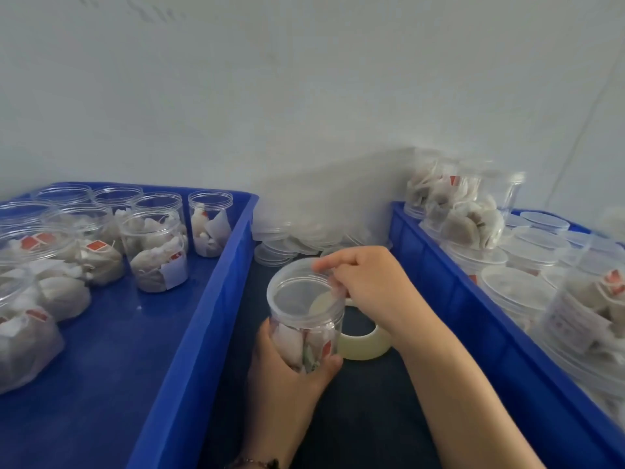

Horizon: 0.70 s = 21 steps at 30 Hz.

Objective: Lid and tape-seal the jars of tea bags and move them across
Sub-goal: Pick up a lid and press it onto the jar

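Note:
A clear plastic jar of tea bags (306,340) is held upright over the dark surface between two blue trays, with my left hand (291,370) wrapped around its lower body. A clear lid (297,292) sits on its mouth. My right hand (365,282) grips the lid's far right rim with thumb and fingers. A roll of clear tape (363,343) lies flat just right of the jar, partly hidden behind it and under my right wrist.
The left blue tray (209,299) holds several open jars of tea bags (155,252). The right blue tray (449,282) holds lidded jars (517,292), some stacked. A pile of loose clear lids (294,238) lies against the white wall between the trays.

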### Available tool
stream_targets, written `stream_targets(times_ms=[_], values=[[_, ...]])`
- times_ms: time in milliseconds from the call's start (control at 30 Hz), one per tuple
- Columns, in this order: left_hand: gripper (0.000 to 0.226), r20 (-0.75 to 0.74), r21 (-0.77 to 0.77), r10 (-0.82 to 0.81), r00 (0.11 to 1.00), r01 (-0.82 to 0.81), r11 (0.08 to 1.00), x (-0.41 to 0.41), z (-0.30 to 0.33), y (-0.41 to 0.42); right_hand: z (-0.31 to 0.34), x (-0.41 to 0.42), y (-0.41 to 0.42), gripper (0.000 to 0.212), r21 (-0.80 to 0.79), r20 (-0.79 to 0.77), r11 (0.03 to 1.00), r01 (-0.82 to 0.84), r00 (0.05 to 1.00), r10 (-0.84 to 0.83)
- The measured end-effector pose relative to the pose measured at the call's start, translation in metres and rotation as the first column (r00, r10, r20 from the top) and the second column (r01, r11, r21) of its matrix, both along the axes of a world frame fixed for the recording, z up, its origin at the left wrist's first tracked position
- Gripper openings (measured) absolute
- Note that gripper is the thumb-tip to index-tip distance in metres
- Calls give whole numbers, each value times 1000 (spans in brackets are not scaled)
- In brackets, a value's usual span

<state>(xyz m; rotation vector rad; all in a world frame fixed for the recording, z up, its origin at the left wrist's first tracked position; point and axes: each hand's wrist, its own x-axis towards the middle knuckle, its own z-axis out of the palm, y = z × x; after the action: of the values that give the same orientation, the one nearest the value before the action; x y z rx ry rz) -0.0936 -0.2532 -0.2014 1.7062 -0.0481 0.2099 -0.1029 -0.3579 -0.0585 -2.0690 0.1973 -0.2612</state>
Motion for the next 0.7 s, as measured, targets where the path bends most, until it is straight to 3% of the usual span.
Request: stream_targets(times_ms=[133,267,333,433,700], values=[[112,-10,30,11,1000,-11,999,-2,1,-1,-2,0,-4,20,-111,-16,993,-40,999,38],[106,-13,61,21,1000,-20,998,-1,1,-1,-3,-2,-6,69,-308,-58,938,-159,987,148],[104,-34,99,55,998,-52,994,1,2,-3,-2,-3,-6,81,-433,-50,883,-182,983,178],[101,-79,207,77,994,-59,977,9,0,-6,0,-4,-14,77,-503,-19,839,-207,973,229],[108,-114,240,21,993,7,971,10,7,10,-1,0,-23,69,-501,-63,819,-282,955,290]])
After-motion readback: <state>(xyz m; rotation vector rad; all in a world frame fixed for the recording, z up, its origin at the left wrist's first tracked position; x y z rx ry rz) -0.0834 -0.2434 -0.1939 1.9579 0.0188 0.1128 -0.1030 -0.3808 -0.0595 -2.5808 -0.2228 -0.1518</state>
